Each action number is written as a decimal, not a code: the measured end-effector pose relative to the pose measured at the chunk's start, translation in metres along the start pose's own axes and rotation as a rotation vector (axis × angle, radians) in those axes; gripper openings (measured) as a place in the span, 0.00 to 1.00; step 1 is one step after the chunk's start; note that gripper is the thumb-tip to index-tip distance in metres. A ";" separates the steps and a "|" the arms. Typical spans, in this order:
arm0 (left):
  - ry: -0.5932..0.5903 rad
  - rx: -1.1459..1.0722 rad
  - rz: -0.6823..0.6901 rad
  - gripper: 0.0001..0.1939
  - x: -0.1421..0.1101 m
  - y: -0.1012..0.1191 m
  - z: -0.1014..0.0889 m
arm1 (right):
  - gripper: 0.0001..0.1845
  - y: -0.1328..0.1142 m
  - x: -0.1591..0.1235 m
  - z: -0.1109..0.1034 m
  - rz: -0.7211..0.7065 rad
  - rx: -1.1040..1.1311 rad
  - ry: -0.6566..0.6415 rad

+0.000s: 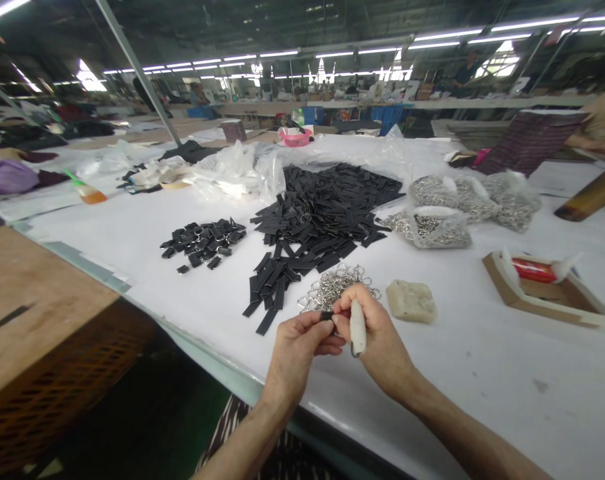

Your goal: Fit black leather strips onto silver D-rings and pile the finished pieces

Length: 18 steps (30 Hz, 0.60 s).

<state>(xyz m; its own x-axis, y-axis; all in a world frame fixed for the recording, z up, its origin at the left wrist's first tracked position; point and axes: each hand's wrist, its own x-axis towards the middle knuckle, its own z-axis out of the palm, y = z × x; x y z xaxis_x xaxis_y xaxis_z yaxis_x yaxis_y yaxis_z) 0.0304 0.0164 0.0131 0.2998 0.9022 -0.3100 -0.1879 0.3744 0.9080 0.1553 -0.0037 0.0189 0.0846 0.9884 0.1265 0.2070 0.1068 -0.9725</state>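
Between the fingertips of my left hand [298,343] is a small black fabric strip [326,315], pinched at its left end. My right hand [375,333] meets it from the other side, thumb and forefinger at the strip's right end. A tool with a pale wrapped handle [358,327] is tucked in the right hand too. Just behind the fingers lies a heap of metal rings [340,283]. Loose black strips [332,200] form a large pile farther back. Folded black pieces with metal rings [202,241] sit in a smaller pile at the left.
A yellowish block [411,301] lies right of my hands, near a cardboard tray [547,303] holding a red item. Clear bags of metal rings [432,227] stand behind. A bottle of brown liquid [592,193] leans at far right, near another person's arm. The table edge runs close in front.
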 end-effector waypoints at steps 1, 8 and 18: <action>-0.002 -0.005 -0.005 0.05 0.001 0.000 0.000 | 0.06 0.000 0.000 0.000 -0.001 -0.001 0.001; -0.020 -0.005 -0.017 0.06 0.004 0.000 0.001 | 0.05 0.003 0.002 0.000 0.005 -0.018 0.018; 0.032 0.062 -0.033 0.07 0.005 0.004 0.003 | 0.06 0.002 0.005 -0.001 0.007 -0.011 0.043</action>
<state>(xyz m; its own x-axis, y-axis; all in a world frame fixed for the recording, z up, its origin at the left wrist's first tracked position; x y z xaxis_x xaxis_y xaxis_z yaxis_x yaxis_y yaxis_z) 0.0336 0.0222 0.0161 0.2750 0.8961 -0.3483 -0.1200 0.3914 0.9123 0.1575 0.0017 0.0175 0.1279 0.9835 0.1282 0.2169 0.0984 -0.9712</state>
